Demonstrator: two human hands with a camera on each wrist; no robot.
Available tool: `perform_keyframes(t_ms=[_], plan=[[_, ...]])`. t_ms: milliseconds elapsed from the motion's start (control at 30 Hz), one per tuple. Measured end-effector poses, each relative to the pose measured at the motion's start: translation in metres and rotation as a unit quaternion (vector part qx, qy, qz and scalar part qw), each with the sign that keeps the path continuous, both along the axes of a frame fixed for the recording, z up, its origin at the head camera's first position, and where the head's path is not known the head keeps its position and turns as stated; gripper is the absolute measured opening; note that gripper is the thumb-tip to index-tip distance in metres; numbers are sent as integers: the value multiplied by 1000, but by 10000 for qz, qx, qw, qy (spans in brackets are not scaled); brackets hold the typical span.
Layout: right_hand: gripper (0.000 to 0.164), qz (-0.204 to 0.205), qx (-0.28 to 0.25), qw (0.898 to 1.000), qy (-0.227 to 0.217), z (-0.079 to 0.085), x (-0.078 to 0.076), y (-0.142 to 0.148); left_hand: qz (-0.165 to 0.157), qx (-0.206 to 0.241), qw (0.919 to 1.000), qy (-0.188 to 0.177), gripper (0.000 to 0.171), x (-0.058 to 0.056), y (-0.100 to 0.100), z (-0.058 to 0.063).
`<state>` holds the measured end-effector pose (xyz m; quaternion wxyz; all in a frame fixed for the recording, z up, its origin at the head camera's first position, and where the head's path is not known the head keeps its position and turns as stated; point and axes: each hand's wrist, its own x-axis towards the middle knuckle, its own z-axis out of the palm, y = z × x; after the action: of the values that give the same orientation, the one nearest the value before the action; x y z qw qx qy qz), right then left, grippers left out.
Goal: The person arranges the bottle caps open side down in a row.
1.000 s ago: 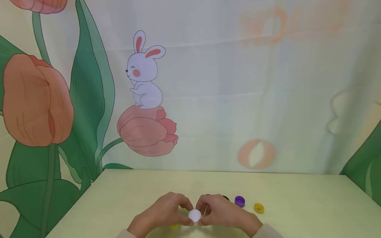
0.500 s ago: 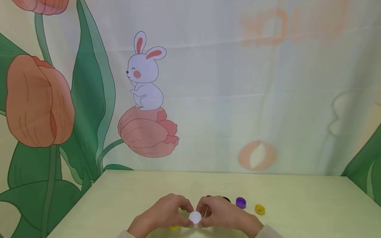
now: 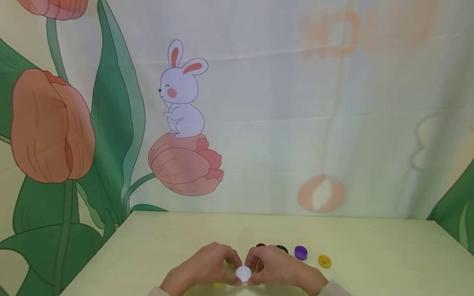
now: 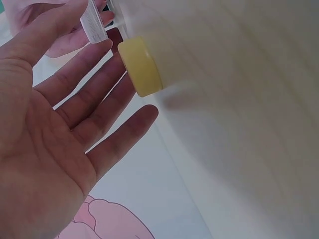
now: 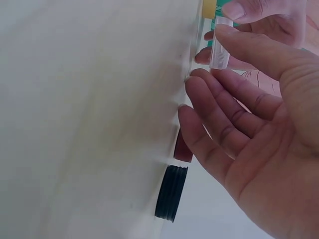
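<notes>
A small white bottle cap (image 3: pixel 243 274) with fine ridges round its side is held between both hands, near the front of the table. My left hand (image 3: pixel 212 263) pinches its left edge with thumb and index finger, while the right hand (image 3: pixel 277 265) pinches the opposite edge. Seen from the left wrist, the cap's ridged side (image 4: pixel 93 22) faces sideways, and a yellow cap (image 4: pixel 141 65) lies on the table beside the left fingertips. In the right wrist view the same white cap (image 5: pixel 221 44) stands between thumb and index finger, with the remaining fingers loosely bent below it.
Behind the right hand, a dark red cap (image 5: pixel 183 148) and a black cap (image 5: pixel 171 194) lie on the pale table (image 3: pixel 177 230). Farther right are a purple cap (image 3: pixel 300 253) and another yellow cap (image 3: pixel 324 261). A printed curtain (image 3: pixel 259 123) hangs behind the table.
Both hands keep the same grip on the white cap. The whole head view has drifted slightly, with everything appearing a little lower and farther right.
</notes>
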<state>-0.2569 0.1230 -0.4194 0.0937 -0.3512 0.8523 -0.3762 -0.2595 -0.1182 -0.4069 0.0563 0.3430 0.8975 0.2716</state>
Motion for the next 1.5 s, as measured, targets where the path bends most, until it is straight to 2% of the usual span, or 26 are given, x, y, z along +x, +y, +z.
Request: perform_keyframes(t_ms=[367, 600, 1000, 1267, 1500], plan=[[25, -121, 42, 9996, -250, -8, 2, -5, 168, -199, 9995, -170, 23, 0, -1, -5], [23, -242, 233, 9986, -415, -9, 3, -9, 293, -143, 9980, -545, 19, 0, -1, -7], [22, 65, 174, 9997, -128, -13, 2, -7, -93, -139, 9996, -226, 20, 1, -3, -9], [24, -78, 163, 9993, -325, -11, 3, -8, -144, -233, 9995, -143, 21, 1, -2, -7], [21, 39, 360, 9993, -131, -8, -1, -1, 157, -183, 9979, -594, 21, -1, 1, -4]])
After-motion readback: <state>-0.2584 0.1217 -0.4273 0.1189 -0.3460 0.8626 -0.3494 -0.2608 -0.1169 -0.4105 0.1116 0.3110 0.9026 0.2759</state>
